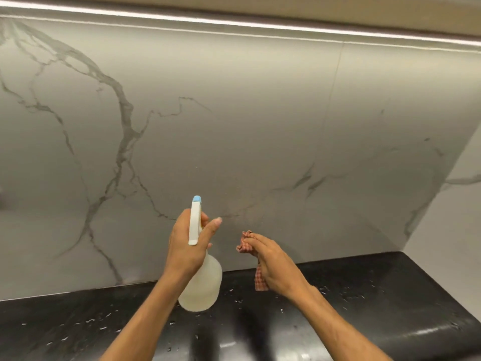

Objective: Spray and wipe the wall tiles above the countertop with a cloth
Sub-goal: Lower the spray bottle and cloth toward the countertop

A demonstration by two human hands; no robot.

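I am holding the spray bottle [201,285] in my left hand [187,246], above the front part of the black countertop [390,295]. My fingers are closing around the neck of the bottle, under the white spray head, and my thumb is standing out straight on the right side of it. The trigger is hidden behind my hand, so I cannot tell if a finger is pressing it. The bottle is standing almost upright, a little tilted, and its blue nozzle tip [197,198] is pointing to the wall tiles [234,126]. The round body is pale and half-transparent, and it is hanging below my wrist.

My right hand [276,267] is gripping the cloth [244,243], which is red and white checked. My fingers are curling over it. One crumpled end is coming out past my fingertips, near the bottom of the tiles, and another end is hanging down under my palm. I cannot tell if the cloth is touching the wall.

The tiles are grey-white with dark marble veins, and a thin vertical joint [335,113] is running between two of them. A bright light strip [234,22] is shining along the top. Small water drops [234,300] are lying on the countertop between my two arms.
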